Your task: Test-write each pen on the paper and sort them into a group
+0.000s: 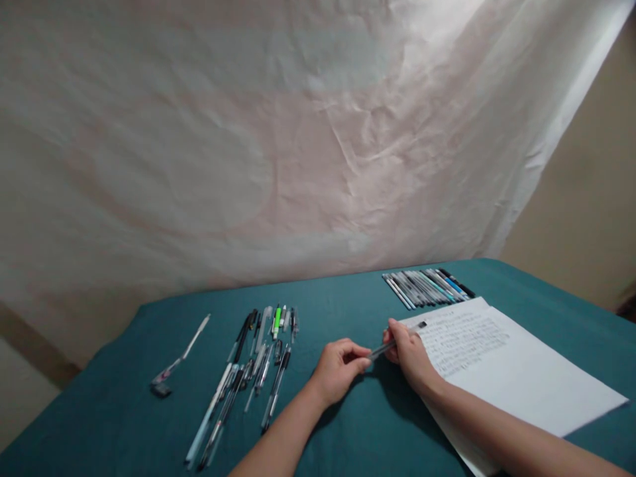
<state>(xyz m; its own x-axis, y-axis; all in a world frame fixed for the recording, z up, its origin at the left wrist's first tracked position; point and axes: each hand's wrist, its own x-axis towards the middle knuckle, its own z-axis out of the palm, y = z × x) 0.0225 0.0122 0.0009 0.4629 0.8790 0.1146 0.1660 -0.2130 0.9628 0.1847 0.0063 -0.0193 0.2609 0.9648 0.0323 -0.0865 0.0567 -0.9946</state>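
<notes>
Between my two hands a slim clear pen (pixel 381 349) with a dark end is held at a slant above the green cloth. My left hand (pixel 340 371) pinches its lower left end between thumb and fingertips. Closed around the pen's other half is my right hand (pixel 408 351), and the dark end sticks out past its fingers. Under and beside the right forearm lie white paper sheets (pixel 541 377), the top one bearing lines of handwriting.
Loose pens (pixel 231 404) are scattered left of my hands, a bright green one (pixel 277 321) among them. A tidy row of pens (pixel 427 288) lies at the back right. Far left are a thin white stick (pixel 196 336) and a small dark piece (pixel 161 391). A pale sheet (pixel 298 146) hangs behind the table.
</notes>
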